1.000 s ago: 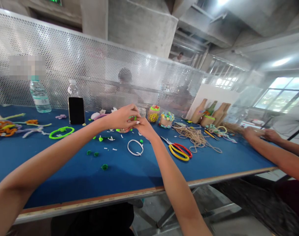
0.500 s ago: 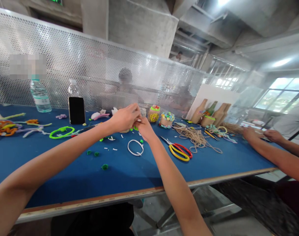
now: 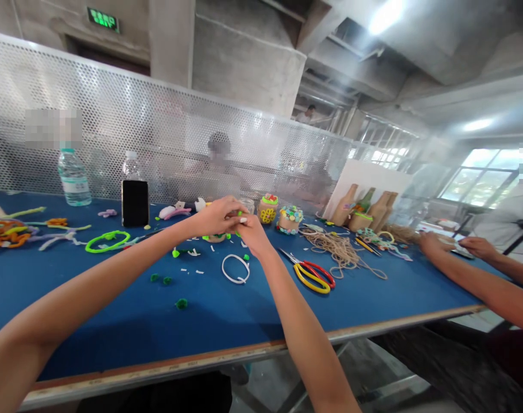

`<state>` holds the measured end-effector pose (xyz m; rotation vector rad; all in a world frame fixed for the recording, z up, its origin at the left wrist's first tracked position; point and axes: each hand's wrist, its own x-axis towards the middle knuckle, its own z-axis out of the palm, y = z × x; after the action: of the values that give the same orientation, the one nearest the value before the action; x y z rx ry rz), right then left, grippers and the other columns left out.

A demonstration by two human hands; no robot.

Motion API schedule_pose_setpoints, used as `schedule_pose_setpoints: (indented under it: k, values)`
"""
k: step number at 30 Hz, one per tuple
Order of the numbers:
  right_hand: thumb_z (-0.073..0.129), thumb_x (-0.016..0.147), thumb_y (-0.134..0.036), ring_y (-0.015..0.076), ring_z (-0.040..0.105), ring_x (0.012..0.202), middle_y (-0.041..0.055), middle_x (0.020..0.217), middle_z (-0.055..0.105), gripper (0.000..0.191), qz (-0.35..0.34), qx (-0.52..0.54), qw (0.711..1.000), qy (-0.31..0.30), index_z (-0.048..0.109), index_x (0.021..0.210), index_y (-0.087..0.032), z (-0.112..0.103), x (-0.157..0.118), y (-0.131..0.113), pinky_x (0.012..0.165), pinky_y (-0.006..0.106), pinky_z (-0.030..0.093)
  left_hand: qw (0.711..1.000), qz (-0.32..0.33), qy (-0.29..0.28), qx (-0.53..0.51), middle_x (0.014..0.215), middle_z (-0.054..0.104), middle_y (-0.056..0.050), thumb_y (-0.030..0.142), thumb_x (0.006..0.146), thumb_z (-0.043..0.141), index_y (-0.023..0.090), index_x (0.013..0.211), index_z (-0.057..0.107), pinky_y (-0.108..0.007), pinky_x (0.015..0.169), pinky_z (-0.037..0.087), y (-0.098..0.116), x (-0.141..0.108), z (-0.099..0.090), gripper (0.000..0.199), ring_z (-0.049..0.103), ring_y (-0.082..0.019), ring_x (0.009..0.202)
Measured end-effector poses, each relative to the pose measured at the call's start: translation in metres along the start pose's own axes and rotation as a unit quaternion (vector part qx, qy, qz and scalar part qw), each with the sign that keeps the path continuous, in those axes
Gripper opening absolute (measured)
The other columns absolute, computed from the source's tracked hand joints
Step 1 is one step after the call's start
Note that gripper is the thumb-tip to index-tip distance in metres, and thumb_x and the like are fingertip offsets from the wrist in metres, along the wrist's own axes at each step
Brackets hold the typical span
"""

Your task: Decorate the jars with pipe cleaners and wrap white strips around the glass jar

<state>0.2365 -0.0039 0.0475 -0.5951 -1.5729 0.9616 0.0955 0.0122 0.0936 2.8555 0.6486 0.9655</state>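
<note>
I had both hands together at the far middle of the blue table, with the left hand and the right hand meeting at their fingertips. Both were pinched on a small bright green piece, which sat between them above the tabletop; I could not tell which hand bore more of it. Just below the fingers I made out a low green-trimmed container, mostly hidden, so I could not read its contents. A clear glass jar stood just beyond the hands, partly covered by them. To its right I had a jar with yellow flowers and, nearer, a jar ringed with coloured dots; their insides did not show to me. Far right, brown bottles stood upright around a green bottle, with a squat green-rimmed jar in front. Far left, I saw a labelled clear bottle with a teal cap, and another clear bottle behind an upright black phone. Nearer me lay a white ring, with red-and-yellow-handled scissors to its right.
</note>
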Motion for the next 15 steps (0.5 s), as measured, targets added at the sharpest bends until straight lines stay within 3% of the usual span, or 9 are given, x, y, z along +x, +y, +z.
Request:
schedule_pose_setpoints:
  k: [5,9,12,15]
  values:
    - [0.073,0.066,-0.027,0.0202,0.066,0.094,0.0026,0.095,0.071,0.012,-0.003,-0.017,0.998,-0.059,0.074,0.076,-0.02,0.002,-0.002,-0.003,0.086,0.036,0.055,0.983,-0.035,-0.078,-0.16,0.102,0.071,-0.006,0.033,0.082,0.061,0.018,0.113,0.064,-0.026,0.077,0.05,-0.007,0.0,-0.013,0.035,0.066,-0.018,0.09]
    - [0.075,0.069,-0.032,0.0192,0.063,0.103,0.0041,0.112,0.067,0.016,-0.017,-0.032,0.995,-0.098,0.076,0.081,-0.022,0.002,-0.007,-0.007,0.089,0.035,0.055,0.958,-0.087,-0.092,-0.257,0.092,0.074,-0.007,0.038,0.082,0.063,0.021,0.106,0.07,-0.024,0.064,0.05,-0.007,-0.004,-0.017,0.03,0.068,-0.019,0.076]
    - [0.074,0.073,-0.035,0.0178,0.067,0.095,0.0048,0.1,0.07,0.019,0.006,0.003,0.989,-0.147,0.076,0.087,-0.022,0.001,-0.01,-0.011,0.089,0.037,0.056,0.93,-0.148,-0.085,-0.327,0.075,0.072,-0.009,0.044,0.088,0.055,0.019,0.104,0.071,-0.025,0.05,0.046,-0.008,-0.006,-0.015,0.034,0.062,-0.016,0.053]
    - [0.076,0.072,-0.036,0.0168,0.07,0.078,0.0029,0.083,0.072,0.026,0.038,0.066,0.986,-0.148,0.075,0.093,-0.021,0.003,-0.012,-0.014,0.084,0.039,0.057,0.908,-0.186,-0.074,-0.368,0.07,0.07,-0.007,0.037,0.082,0.062,0.017,0.097,0.072,-0.025,0.047,0.044,-0.01,-0.007,-0.009,0.026,0.058,-0.015,0.047]
